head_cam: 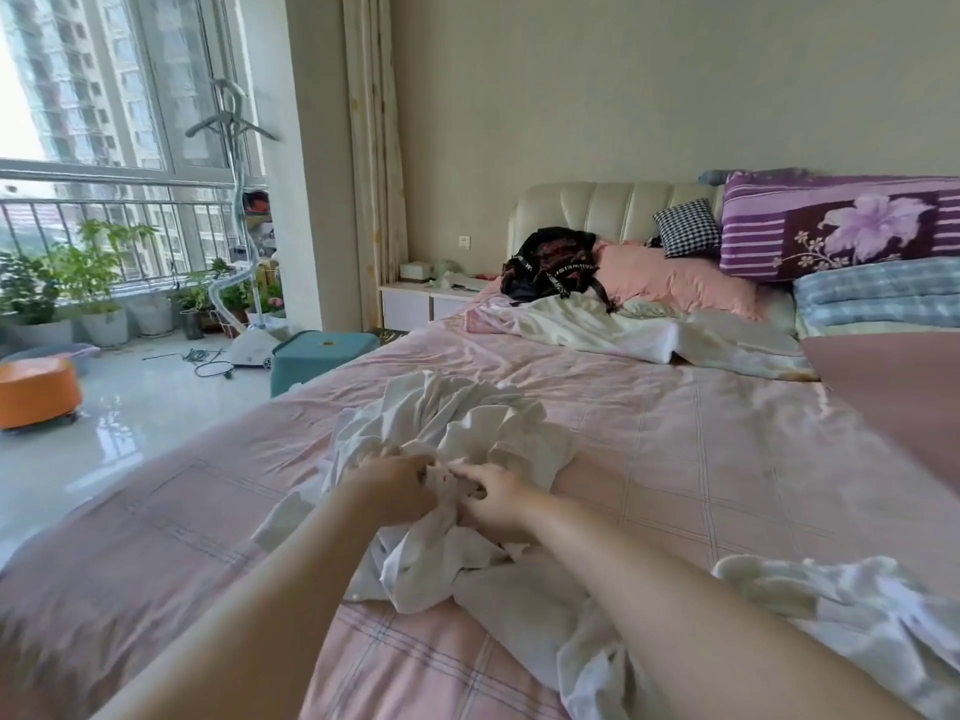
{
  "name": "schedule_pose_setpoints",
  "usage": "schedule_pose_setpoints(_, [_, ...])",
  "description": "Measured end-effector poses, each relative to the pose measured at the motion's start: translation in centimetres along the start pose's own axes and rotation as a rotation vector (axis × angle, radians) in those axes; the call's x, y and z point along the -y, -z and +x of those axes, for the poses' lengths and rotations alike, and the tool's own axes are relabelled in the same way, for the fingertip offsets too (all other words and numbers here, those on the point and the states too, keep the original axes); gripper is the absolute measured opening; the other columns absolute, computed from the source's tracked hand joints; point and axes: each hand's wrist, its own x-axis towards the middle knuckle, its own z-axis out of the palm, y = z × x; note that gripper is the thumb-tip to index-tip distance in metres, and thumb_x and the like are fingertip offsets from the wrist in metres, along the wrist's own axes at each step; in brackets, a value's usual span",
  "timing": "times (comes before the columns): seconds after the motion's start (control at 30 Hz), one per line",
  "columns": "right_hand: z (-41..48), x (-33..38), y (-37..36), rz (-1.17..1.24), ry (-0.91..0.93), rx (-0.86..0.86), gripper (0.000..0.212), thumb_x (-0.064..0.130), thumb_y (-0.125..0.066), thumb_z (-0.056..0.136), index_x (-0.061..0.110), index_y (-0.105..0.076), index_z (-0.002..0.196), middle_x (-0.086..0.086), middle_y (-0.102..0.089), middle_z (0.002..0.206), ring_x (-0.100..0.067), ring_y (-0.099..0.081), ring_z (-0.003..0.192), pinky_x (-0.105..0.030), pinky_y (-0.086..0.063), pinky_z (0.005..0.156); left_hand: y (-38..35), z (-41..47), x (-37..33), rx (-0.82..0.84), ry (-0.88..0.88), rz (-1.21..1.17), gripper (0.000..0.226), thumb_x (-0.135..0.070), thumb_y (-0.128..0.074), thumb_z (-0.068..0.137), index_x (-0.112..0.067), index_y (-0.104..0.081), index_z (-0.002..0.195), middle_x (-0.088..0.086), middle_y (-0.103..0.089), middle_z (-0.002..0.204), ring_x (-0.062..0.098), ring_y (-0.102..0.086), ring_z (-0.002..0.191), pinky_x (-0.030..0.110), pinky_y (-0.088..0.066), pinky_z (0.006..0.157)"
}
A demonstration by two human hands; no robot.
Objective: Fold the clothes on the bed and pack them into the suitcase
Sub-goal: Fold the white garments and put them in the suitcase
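A crumpled white garment [457, 439] lies in a heap in the middle of the pink checked bed [701, 459]. My left hand [395, 485] and my right hand [493, 498] are side by side at its near part, both with fingers curled into the white cloth, gripping it. More white clothing [852, 610] is bunched at the lower right, under my right forearm. No suitcase is in view.
At the head of the bed lie a black bag [550, 267], a pink pillow [675, 283], a checked cushion [685, 228] and stacked quilts [841, 226]. On the floor to the left stand a teal stool [317, 356], an orange stool [36, 392], a garment steamer [244, 324] and potted plants [93, 283].
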Motion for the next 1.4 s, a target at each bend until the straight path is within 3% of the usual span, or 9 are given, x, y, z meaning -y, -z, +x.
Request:
schedule_pose_setpoints(0.17, [-7.5,-2.4,5.2,-0.004,-0.03,-0.142,0.048,0.028,-0.053,0.095,0.036,-0.052,0.142,0.0,-0.05,0.149,-0.02,-0.063,0.113,-0.029,-0.047,0.095,1.7,-2.8,-6.6,-0.226,-0.079,0.007,0.05,-0.028,-0.054,0.091,-0.035,-0.046,0.14,0.005,-0.011,0.161,0.028,-0.008,0.15,0.05,-0.013,0.12])
schedule_pose_setpoints(0.37, [-19.3,-8.8,10.5,-0.008,-0.181,-0.218,0.045,0.02,-0.049,0.092,0.034,-0.06,0.133,0.004,-0.053,0.145,-0.018,-0.047,0.135,-0.029,-0.041,0.102,0.9,-8.5,-17.3,-0.112,-0.391,-0.185,0.035,-0.021,-0.056,0.093,-0.029,-0.06,0.127,-0.003,-0.054,0.134,0.019,-0.054,0.113,0.031,-0.047,0.096])
schedule_pose_setpoints(0.53, [-27.6,-15.0,12.3,-0.216,-0.366,-0.21,0.054,0.035,-0.054,0.09,0.039,-0.048,0.143,0.002,-0.043,0.153,-0.025,-0.043,0.137,-0.038,-0.04,0.109,-2.8,-12.5,-24.4,0.146,-0.478,-0.077,0.046,-0.044,-0.064,0.09,-0.03,-0.057,0.133,-0.005,-0.058,0.133,0.017,-0.056,0.117,0.034,-0.046,0.102])
schedule_pose_setpoints(0.73, [-32.7,-20.3,9.9,-0.463,-0.476,-0.194,0.068,0.032,-0.046,0.093,0.043,-0.021,0.156,-0.011,-0.03,0.159,-0.031,-0.027,0.145,-0.044,-0.031,0.115,-8.2,-13.3,-27.8,0.088,-0.403,0.124,0.075,-0.05,-0.057,0.087,-0.039,-0.022,0.152,0.009,-0.041,0.142,0.036,-0.052,0.121,0.045,-0.049,0.096])
schedule_pose_setpoints(0.83, [-33.1,-22.6,8.7,-0.407,-0.494,-0.285,0.059,0.022,-0.041,0.096,0.032,-0.033,0.154,-0.011,-0.043,0.15,-0.03,-0.036,0.139,-0.042,-0.039,0.11,-9.3,-11.9,-28.5,0.062,-0.372,0.154,0.063,-0.043,-0.057,0.087,-0.034,-0.037,0.146,0.002,-0.057,0.134,0.028,-0.058,0.117,0.039,-0.05,0.092])
schedule_pose_setpoints(0.97, [-32.6,-24.7,8.9,-0.308,-0.437,-0.411,0.028,0.021,-0.044,0.093,0.029,-0.069,0.104,-0.003,-0.066,0.112,-0.026,-0.06,0.109,-0.034,-0.045,0.075,-8.4,-10.3,-29.9,0.005,-0.36,0.065,0.036,-0.037,-0.071,0.078,-0.04,-0.063,0.113,-0.01,-0.066,0.114,0.019,-0.062,0.103,0.028,-0.046,0.076])
schedule_pose_setpoints(1.07, [-32.1,-25.3,11.3,-0.047,-0.411,-0.51,0.021,0.026,-0.049,0.084,0.023,-0.061,0.067,0.006,-0.065,0.075,-0.023,-0.062,0.081,-0.036,-0.047,0.065,-5.6,-7.8,-31.2,-0.292,-0.356,-0.007,0.014,-0.024,-0.06,0.087,-0.033,-0.069,0.094,-0.005,-0.066,0.101,0.022,-0.061,0.097,0.027,-0.042,0.07])
schedule_pose_setpoints(1.2, [-30.8,-26.3,15.1,-0.33,-0.426,-0.854,0.029,0.02,-0.047,0.09,0.03,-0.074,0.092,0.001,-0.056,0.097,-0.026,-0.048,0.097,-0.035,-0.038,0.077,-1.3,-4.2,-32.5,-0.598,-0.302,0.18,0.033,-0.012,-0.05,0.095,-0.036,-0.068,0.11,-0.001,-0.058,0.116,0.025,-0.055,0.114,0.034,-0.046,0.079])
schedule_pose_setpoints(1.4, [-28.5,-28.7,18.1,-0.26,-0.659,-0.94,0.029,0.007,-0.047,0.091,0.017,-0.074,0.087,-0.004,-0.063,0.087,-0.028,-0.056,0.077,-0.028,-0.035,0.06,0.6,2.0,-33.5,-0.305,-0.131,-0.031,0.05,-0.012,-0.053,0.093,-0.007,-0.044,0.142,0.016,-0.048,0.138,0.034,-0.057,0.118,0.037,-0.051,0.086])
